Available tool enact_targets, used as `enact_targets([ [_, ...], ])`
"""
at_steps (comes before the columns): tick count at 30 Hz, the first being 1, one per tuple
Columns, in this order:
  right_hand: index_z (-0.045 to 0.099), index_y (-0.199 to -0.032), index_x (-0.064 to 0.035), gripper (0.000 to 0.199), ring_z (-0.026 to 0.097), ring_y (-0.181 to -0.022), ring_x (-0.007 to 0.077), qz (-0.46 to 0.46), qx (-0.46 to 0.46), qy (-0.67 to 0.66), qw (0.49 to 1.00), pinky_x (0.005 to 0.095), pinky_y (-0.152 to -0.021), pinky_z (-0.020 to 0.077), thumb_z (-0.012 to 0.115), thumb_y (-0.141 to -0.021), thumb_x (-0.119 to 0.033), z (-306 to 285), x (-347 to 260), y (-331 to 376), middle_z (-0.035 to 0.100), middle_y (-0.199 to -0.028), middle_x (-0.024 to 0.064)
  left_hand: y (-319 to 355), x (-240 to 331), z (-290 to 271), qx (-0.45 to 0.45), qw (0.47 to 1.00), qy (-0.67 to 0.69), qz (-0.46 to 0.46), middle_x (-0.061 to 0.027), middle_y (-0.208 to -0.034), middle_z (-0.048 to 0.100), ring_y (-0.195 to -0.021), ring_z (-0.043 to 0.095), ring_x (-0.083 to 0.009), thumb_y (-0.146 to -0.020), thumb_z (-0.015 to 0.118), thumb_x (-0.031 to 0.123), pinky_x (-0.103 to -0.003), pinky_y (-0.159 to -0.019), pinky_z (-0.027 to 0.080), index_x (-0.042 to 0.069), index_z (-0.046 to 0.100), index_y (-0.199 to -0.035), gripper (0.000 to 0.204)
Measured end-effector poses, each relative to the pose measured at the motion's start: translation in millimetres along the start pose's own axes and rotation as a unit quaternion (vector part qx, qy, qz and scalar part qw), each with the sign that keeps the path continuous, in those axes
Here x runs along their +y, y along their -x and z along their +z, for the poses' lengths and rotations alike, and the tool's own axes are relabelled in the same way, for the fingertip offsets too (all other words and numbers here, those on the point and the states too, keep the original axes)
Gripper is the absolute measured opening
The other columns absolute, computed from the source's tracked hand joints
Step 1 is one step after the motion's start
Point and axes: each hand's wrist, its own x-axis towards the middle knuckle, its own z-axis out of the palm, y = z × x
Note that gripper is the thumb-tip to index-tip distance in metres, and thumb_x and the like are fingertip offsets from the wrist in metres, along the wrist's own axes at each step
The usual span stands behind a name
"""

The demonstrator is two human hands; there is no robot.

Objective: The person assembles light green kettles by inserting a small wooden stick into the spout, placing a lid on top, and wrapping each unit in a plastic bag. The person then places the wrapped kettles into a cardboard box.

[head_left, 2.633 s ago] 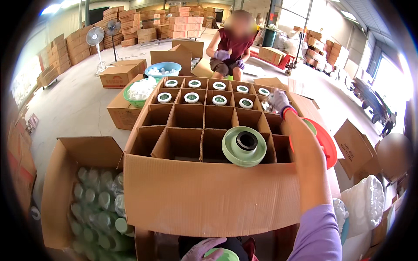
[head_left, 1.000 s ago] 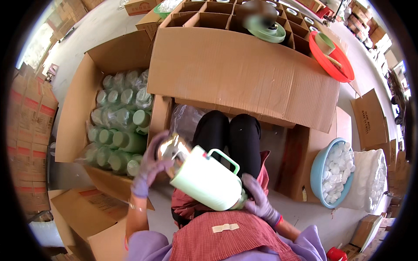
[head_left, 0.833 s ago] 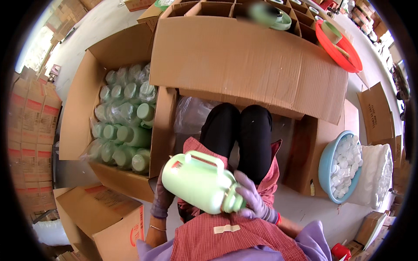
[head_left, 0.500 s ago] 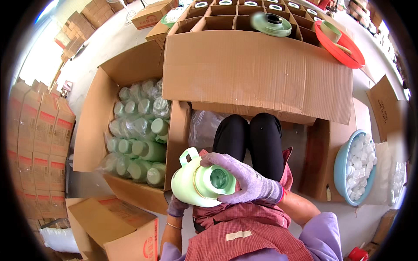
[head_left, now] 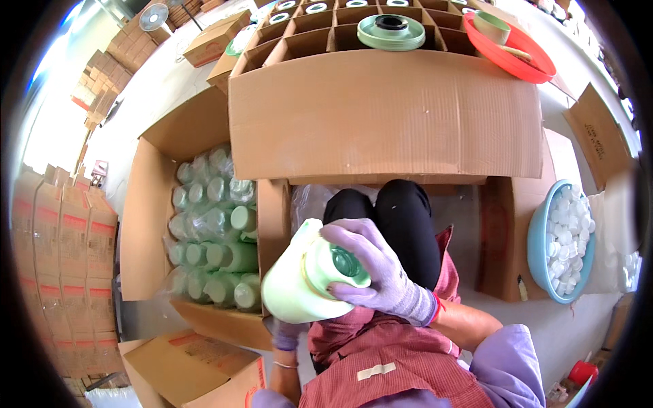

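- A pale green jug (head_left: 289, 285) sits above the lap of a seated worker, just left of the 2 knees (head_left: 401, 217), its open mouth (head_left: 347, 261) tilted up and rightward.
- The right hand (head_left: 381, 268) grasps the jug at its neck, thumb on 1 side of the mouth, fingers on the other; the body lies to the left of that palm.
- The left hand (head_left: 289, 333) shows only in part at the jug's lower end; whether it grips or merely supports cannot be told.
- The long axis slants from the mouth at upper right to the base at lower left, the base out of sight; the right hand is nearer the mouth, the left nearer the base.
- At left, just beside the jug, an open box (head_left: 145, 224) holds bagged green bottles (head_left: 219, 256).
- Ahead stands a divided carton (head_left: 381, 115); well apart at right, a blue basin (head_left: 537, 234) holds white caps (head_left: 570, 231).
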Motion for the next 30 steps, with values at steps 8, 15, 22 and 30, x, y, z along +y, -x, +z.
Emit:
enact_targets([
  [8, 0.063, -0.101, -0.005, 0.025, 0.063, -0.1, 0.0326, 0.101, -0.253, 0.247, 0.93, 0.0423, -0.087, 0.053, 0.069, -0.083, -0.021, -102, 15, 48, 0.062, -0.114, 0.014, -110, 189, 44, -0.206, 0.816, -0.498, 0.21, -0.0163, -0.083, 0.066, -0.078, 0.068, -0.0288, -0.085, 0.069, 0.036, -0.038, -0.072, 0.054, -0.003, 0.056, -0.113, 0.05],
  [15, 0.063, -0.116, -0.0065, 0.034, 0.057, -0.109, 0.039, -0.152, 0.015, 0.484, 0.861, 0.0451, -0.095, 0.0491, 0.065, -0.084, -0.016, -204, 64, -215, 0.056, -0.117, 0.0184, -109, 142, 116, -0.356, 0.694, -0.622, 0.071, -0.0127, -0.064, 0.064, -0.061, 0.067, -0.0295, -0.088, 0.062, 0.042, -0.039, -0.057, 0.052, 0.002, 0.059, -0.087, 0.041],
  [22, 0.053, -0.135, -0.0174, 0.062, 0.049, -0.119, 0.0331, 0.126, -0.137, 0.389, 0.902, 0.0392, -0.107, 0.0409, 0.071, -0.076, -0.011, -243, 85, -267, 0.05, -0.122, 0.0162, -128, 132, 106, -0.216, 0.785, -0.522, 0.254, -0.0111, -0.065, 0.061, -0.059, 0.066, -0.0239, -0.094, 0.057, 0.042, -0.037, -0.05, 0.05, 0.006, 0.061, -0.092, 0.037],
  [30, 0.051, -0.129, -0.0061, 0.061, 0.06, -0.082, 0.0351, -0.142, -0.055, 0.388, 0.909, 0.0412, -0.07, 0.0533, 0.071, -0.082, -0.039, -74, 16, -102, 0.052, -0.093, 0.0168, -145, 166, 118, -0.14, 0.875, 0.457, 0.078, -0.0064, -0.146, 0.044, -0.132, 0.046, -0.0197, -0.104, 0.047, 0.036, -0.039, -0.108, 0.042, 0.007, 0.027, -0.152, 0.06],
])
